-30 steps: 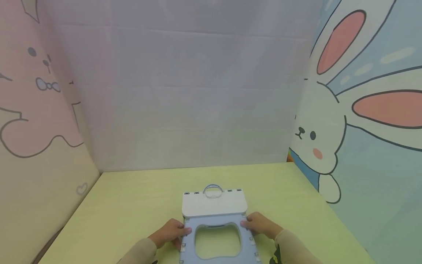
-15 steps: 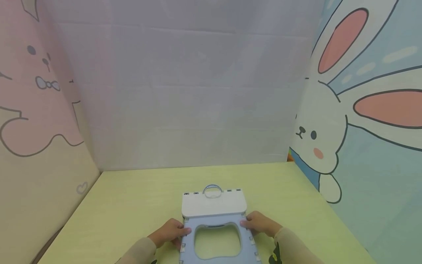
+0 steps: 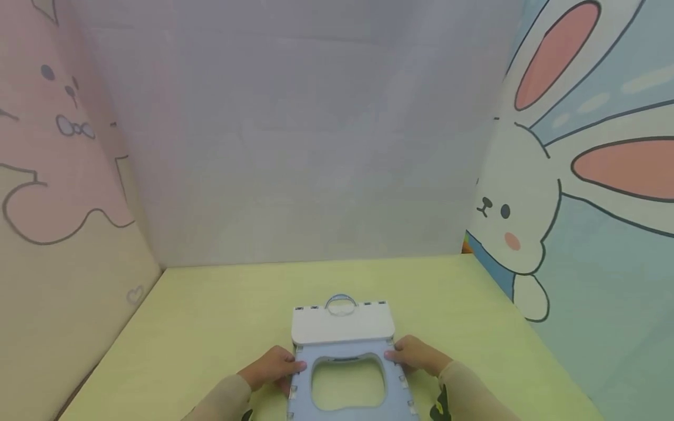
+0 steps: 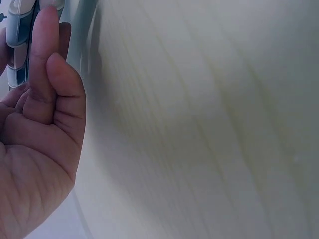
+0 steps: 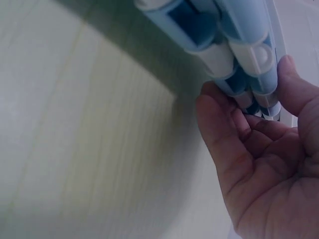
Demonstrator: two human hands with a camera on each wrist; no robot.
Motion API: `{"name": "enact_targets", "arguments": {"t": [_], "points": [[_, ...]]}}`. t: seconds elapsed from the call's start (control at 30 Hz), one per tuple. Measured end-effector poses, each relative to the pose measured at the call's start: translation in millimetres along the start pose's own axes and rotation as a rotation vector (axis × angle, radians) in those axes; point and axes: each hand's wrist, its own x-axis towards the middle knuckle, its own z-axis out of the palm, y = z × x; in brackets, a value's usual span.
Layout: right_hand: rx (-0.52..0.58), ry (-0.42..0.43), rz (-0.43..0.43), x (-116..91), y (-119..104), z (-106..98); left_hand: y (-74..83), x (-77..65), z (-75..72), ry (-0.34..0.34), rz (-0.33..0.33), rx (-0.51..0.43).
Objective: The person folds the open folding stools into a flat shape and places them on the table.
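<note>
A folding stool lies folded at the near side of the table, its light blue frame (image 3: 343, 349) showing a large rounded opening. Beyond that is a white panel (image 3: 342, 325) topped by a small curved handle (image 3: 341, 297). My left hand (image 3: 274, 369) grips the frame's left edge, thumb on top and fingers underneath. On the opposite edge, my right hand (image 3: 419, 354) holds it the same way. Blue and white hinge pieces (image 5: 249, 64) run along the edge by the right hand in the right wrist view. The stool's near end is cut off by the head view.
The pale yellow table (image 3: 221, 304) spreads around the stool. A plain light curtain (image 3: 316, 146) closes off the back. Printed sheets stand on both sides, one with a pink animal (image 3: 63, 175), the other with a white rabbit (image 3: 518, 204).
The head view has tilted slightly, so the background shifts up a little. Both hands keep their hold on the stool, which stays almost in place.
</note>
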Motion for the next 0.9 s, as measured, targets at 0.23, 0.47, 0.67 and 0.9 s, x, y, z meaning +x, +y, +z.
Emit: {"name": "enact_targets", "arguments": {"t": [0.23,0.47,0.67,0.9], "points": [[0.015,0.019,0.009,3.1,-1.2,-4.5,6.2,3.6,-4.3,0.018,-0.003,0.034],[0.012,0.004,-0.006,3.5,3.2,0.6,4.8,-1.3,-2.0,0.014,0.002,0.032],[-0.014,0.02,-0.004,3.2,0.2,2.9,2.7,-1.7,0.0,0.031,-0.004,0.031],[-0.012,0.01,-0.006,2.1,-2.2,4.5,0.7,-2.1,1.0,0.043,-0.006,0.033]]}}
